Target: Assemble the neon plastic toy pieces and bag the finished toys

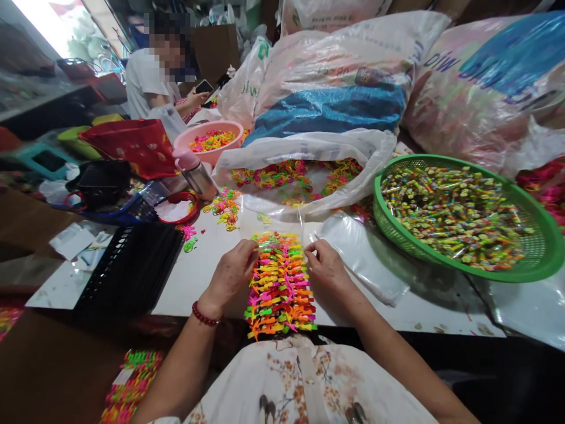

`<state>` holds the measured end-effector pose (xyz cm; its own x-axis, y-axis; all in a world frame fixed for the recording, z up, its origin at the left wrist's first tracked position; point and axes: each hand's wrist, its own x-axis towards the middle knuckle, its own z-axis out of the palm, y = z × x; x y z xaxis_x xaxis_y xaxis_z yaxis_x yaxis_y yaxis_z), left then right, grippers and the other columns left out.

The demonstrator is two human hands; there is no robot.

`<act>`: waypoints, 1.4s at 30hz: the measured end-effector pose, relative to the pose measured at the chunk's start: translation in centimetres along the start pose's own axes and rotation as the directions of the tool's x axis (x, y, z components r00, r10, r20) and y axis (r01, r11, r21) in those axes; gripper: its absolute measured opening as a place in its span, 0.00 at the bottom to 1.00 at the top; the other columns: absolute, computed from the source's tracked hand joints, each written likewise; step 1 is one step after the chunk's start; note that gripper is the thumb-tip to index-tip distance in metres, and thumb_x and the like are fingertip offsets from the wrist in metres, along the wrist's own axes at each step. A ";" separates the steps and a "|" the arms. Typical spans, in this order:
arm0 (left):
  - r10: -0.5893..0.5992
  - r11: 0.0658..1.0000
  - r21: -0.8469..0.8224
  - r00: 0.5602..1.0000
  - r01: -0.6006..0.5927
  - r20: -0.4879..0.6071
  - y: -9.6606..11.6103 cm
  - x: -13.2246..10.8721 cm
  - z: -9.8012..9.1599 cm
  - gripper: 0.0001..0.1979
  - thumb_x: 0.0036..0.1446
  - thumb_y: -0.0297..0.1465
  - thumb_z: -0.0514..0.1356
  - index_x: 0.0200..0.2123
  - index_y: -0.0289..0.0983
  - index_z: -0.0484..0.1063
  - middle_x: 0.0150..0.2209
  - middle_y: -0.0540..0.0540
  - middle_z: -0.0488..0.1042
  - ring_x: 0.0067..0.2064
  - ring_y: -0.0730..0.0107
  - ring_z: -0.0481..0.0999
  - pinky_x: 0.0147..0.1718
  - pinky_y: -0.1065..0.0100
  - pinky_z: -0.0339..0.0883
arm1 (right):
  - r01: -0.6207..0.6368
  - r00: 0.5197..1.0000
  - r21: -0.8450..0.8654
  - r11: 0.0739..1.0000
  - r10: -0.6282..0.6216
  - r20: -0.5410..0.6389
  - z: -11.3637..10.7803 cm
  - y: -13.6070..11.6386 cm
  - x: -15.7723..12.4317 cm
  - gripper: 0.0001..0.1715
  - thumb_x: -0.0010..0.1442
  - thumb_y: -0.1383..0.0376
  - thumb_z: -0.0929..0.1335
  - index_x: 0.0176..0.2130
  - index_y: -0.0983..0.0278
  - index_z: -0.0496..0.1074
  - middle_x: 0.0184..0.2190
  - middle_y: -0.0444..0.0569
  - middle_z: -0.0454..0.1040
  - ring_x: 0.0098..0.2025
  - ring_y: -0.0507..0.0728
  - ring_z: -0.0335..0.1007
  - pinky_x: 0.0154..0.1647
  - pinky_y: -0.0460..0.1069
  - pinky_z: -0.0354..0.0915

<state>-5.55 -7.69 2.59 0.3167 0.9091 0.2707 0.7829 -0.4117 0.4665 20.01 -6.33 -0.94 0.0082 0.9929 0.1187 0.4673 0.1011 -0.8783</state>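
Note:
A block of small bright plastic pieces (282, 288), in rows of orange, yellow, pink, green and red, lies at the table's front edge before my body. Clear plastic film, seemingly a bag (276, 222), shows at its far end. On the left side, my left hand (233, 268), with a red bead bracelet at the wrist, is closed in a pinch at the block's upper corner. Opposite it, my right hand (326, 265) pinches with thumb and forefinger at what looks like the film's edge. The thin film is hard to make out at both fingertips.
A green basket (538, 259) of small wrapped pieces stands right, beside flat clear bags (366, 253). An open white sack (375, 150) holds loose colourful pieces. Black racks (123, 271) lie left, near a bottle (198, 176) and pink basin (212, 156). Another person (150, 82) holds a phone.

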 end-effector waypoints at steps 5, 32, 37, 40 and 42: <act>0.045 0.998 0.031 0.998 -0.046 0.051 0.3 0.5 -0.1 0.06 0.66 0.28 0.50 0.35 0.39 0.64 0.33 0.49 0.67 0.33 0.71 0.68 0.33 0.69 0.60 | -0.265 0.961 0.326 0.908 0.276 0.013 1.4 0.8 0.6 0.09 0.54 0.58 0.66 0.30 0.61 0.65 0.20 0.41 0.65 0.24 0.53 0.61 0.26 0.47 0.58; 0.211 0.945 0.214 0.962 -0.246 0.174 3.2 -3.0 -1.5 0.06 0.64 0.24 0.49 0.35 0.37 0.64 0.33 0.46 0.69 0.35 0.64 0.66 0.36 0.62 0.62 | 0.460 0.887 -0.409 0.788 -0.430 0.169 -2.7 -2.4 -4.3 0.10 0.67 0.70 0.59 0.40 0.62 0.69 0.33 0.52 0.72 0.37 0.59 0.69 0.39 0.53 0.65; 0.202 0.944 0.244 0.974 -0.222 0.103 4.5 -0.7 -1.4 0.09 0.65 0.28 0.49 0.43 0.36 0.68 0.42 0.41 0.72 0.45 0.60 0.69 0.43 0.57 0.64 | 0.339 0.940 -0.354 0.872 -0.333 0.080 -1.2 -2.9 -2.0 0.08 0.66 0.68 0.61 0.41 0.63 0.69 0.37 0.52 0.70 0.39 0.59 0.69 0.42 0.53 0.66; 0.332 0.920 0.181 0.937 -0.347 0.112 5.8 0.1 -0.9 0.16 0.65 0.29 0.51 0.55 0.38 0.65 0.52 0.39 0.71 0.55 0.58 0.66 0.52 0.55 0.63 | 0.353 0.935 -0.307 0.884 -0.350 0.066 -0.8 -2.9 -1.3 0.08 0.66 0.68 0.61 0.40 0.62 0.70 0.37 0.52 0.71 0.41 0.59 0.68 0.43 0.53 0.65; 0.372 0.901 0.182 0.917 -0.394 0.143 6.4 0.4 -0.1 0.19 0.66 0.31 0.50 0.59 0.39 0.63 0.56 0.40 0.70 0.59 0.56 0.64 0.55 0.53 0.60 | 0.371 0.927 -0.288 0.883 -0.371 0.055 -0.7 -2.9 -1.0 0.08 0.66 0.68 0.61 0.38 0.62 0.70 0.35 0.51 0.71 0.41 0.59 0.67 0.45 0.53 0.64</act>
<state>-0.49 -9.92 5.80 0.6585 0.6896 0.3015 0.6779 -0.7175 0.1604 19.28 -7.66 1.78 -0.2143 0.8862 0.4108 0.6705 0.4393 -0.5978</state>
